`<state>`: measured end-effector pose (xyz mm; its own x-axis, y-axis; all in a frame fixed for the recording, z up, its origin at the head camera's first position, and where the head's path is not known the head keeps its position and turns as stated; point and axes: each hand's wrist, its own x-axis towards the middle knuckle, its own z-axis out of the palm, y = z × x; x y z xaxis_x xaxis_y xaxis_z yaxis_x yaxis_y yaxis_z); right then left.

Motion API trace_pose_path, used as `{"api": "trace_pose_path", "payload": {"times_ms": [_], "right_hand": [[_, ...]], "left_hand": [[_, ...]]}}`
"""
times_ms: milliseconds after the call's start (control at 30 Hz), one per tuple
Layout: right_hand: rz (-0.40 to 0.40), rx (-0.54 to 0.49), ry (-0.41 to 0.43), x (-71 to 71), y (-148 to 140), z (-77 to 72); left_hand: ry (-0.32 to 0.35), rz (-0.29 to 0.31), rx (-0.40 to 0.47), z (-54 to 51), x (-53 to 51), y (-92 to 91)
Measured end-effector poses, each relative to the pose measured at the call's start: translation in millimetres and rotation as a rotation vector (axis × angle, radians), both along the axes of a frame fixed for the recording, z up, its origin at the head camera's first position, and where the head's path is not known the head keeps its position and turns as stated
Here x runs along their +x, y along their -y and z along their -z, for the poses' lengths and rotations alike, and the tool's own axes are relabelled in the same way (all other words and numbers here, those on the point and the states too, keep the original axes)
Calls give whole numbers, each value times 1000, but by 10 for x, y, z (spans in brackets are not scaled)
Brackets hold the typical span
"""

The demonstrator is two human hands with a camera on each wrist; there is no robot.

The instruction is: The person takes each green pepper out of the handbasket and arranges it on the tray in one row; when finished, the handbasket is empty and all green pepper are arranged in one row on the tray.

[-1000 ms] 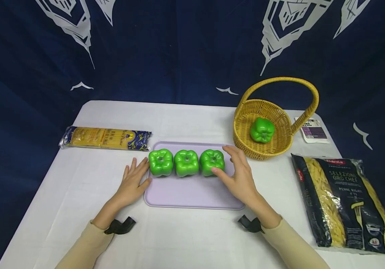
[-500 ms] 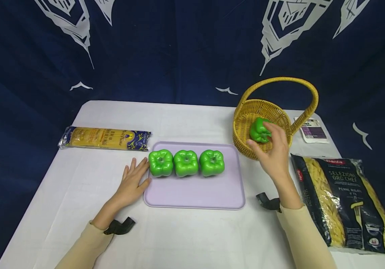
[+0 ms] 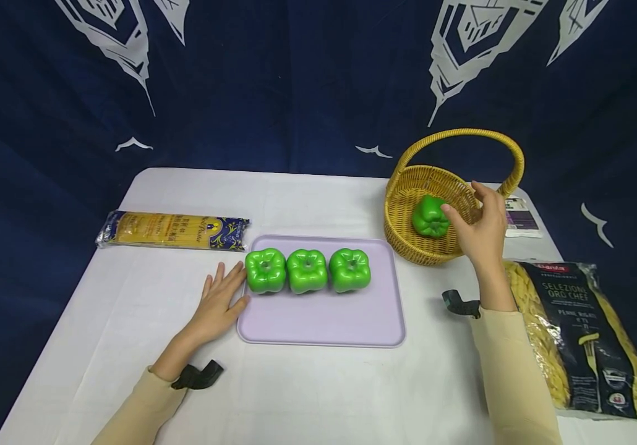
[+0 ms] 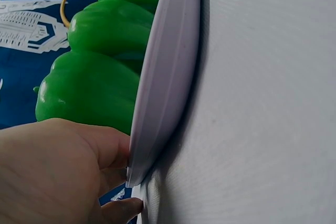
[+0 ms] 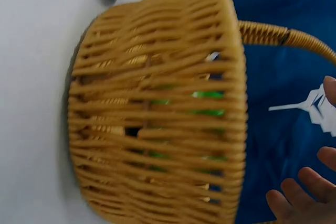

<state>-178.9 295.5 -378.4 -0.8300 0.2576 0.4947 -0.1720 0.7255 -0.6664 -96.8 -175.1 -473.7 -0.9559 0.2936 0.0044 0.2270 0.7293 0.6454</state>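
Note:
In the head view three green bell peppers [image 3: 307, 271] stand in a row on the lilac tray [image 3: 318, 321]. My left hand [image 3: 215, 306] lies flat with straight fingers at the tray's left edge, beside the nearest bell pepper [image 4: 89, 93]; the left wrist view has its thumb against the rim. Another green bell pepper [image 3: 428, 216] sits inside the wicker basket [image 3: 427, 254]. Above the basket's right side hovers my right hand [image 3: 485, 232], fingers spread and holding nothing. The right wrist view shows its fingers [image 5: 299, 192] apart from the basket wall [image 5: 157, 129].
The basket's tall handle [image 3: 463, 131] arches over its opening, close to the right hand. A spaghetti packet [image 3: 174, 230] lies at the back left. A large bag of penne [image 3: 585, 340] lies at the right, partly under the right forearm. Behind the basket is a small purple-and-white packet [image 3: 521, 219].
My right hand has moved from the rightmost bell pepper on the tray, across the basket's opening, to the basket's right side. The left hand and all the bell peppers stay in place.

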Motion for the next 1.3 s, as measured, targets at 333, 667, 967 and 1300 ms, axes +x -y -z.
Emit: {"api": "trace_pose_path", "payload": {"times_ms": [333, 667, 967, 1300], "right_hand": [[14, -8, 64, -91, -102, 109], [-7, 12, 65, -144, -126, 190], [-35, 16, 119, -159, -125, 249], [-62, 26, 156, -178, -127, 324]], "left_hand": [[0, -2, 2, 7, -2, -3], [-3, -2, 7, -4, -2, -6], [-5, -3, 9, -4, 4, -4], [-2, -3, 12, -15, 9, -9]]}}
